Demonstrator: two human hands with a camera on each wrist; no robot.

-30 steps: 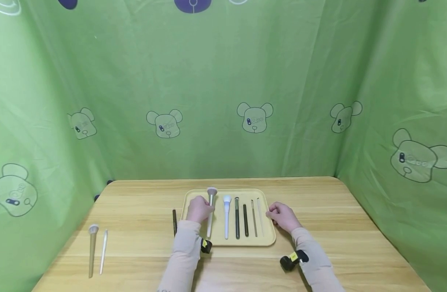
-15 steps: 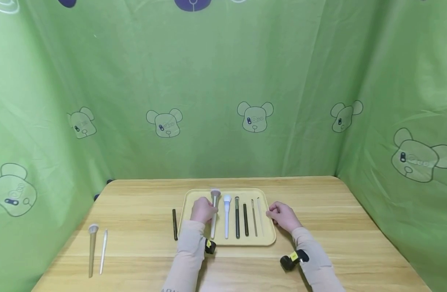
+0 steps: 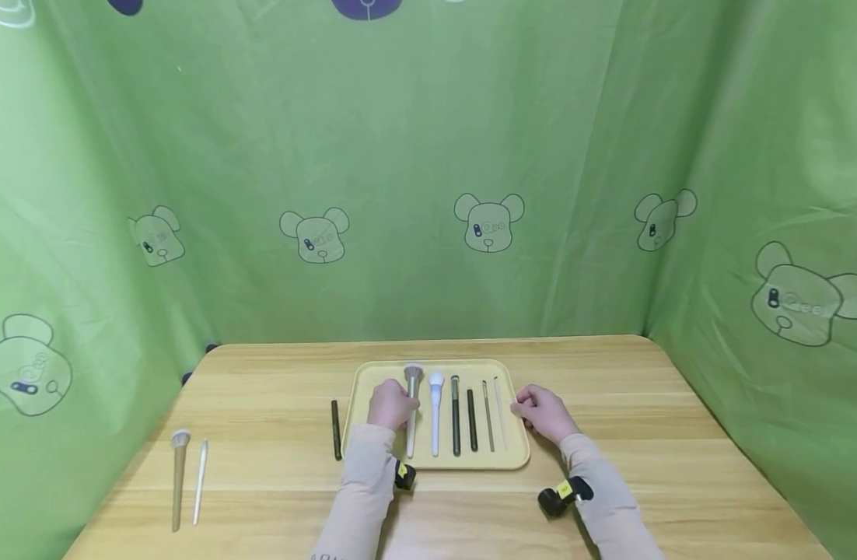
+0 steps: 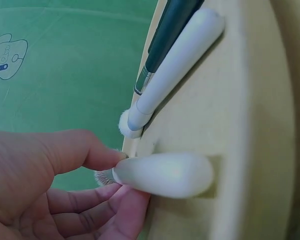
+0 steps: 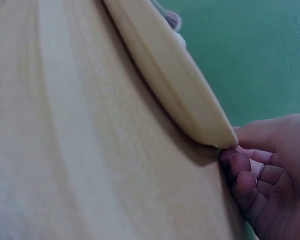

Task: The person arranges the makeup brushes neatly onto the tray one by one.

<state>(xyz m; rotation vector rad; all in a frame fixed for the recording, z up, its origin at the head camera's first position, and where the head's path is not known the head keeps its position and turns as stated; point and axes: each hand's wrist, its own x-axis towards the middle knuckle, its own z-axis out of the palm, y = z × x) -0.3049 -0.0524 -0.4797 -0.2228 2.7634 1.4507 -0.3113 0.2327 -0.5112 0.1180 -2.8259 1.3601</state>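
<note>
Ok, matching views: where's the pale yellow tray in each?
Head: pale yellow tray low centre, left hand over its left part, right hand at its right edge.
Left wrist: tray across much of the right half, cropped top and bottom.
Right wrist: tray slants from top centre down to the right hand, cropped at top.
Shared landmark: green curtain, beyond the tray in all three.

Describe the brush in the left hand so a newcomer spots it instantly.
On the wooden table lies a pale yellow tray. At its left side, the left hand pinches the white-handled brush. Greyish bristles set it apart from the white-bristled brush beside it.
</note>
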